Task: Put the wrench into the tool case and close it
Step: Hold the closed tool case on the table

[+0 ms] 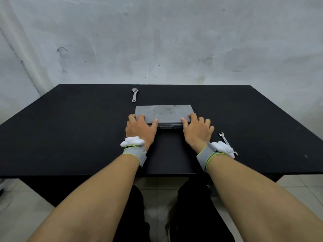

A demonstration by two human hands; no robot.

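Observation:
A flat grey tool case [164,112] lies with its lid down in the middle of the black table [70,128]. My left hand [139,128] rests on the case's near left corner, fingers on the lid and thumb at the front edge. My right hand [197,128] holds the near right corner the same way. A silver adjustable wrench [134,95] lies on the table just behind the case's left end. A small open-end wrench [225,139] lies to the right of my right wrist, partly hidden by the white wrist device.
A stained white wall rises behind the table. The table's near edge [87,176] runs under my forearms, with my dark-trousered legs and a tiled floor below. Both wrists wear grey straps with white devices.

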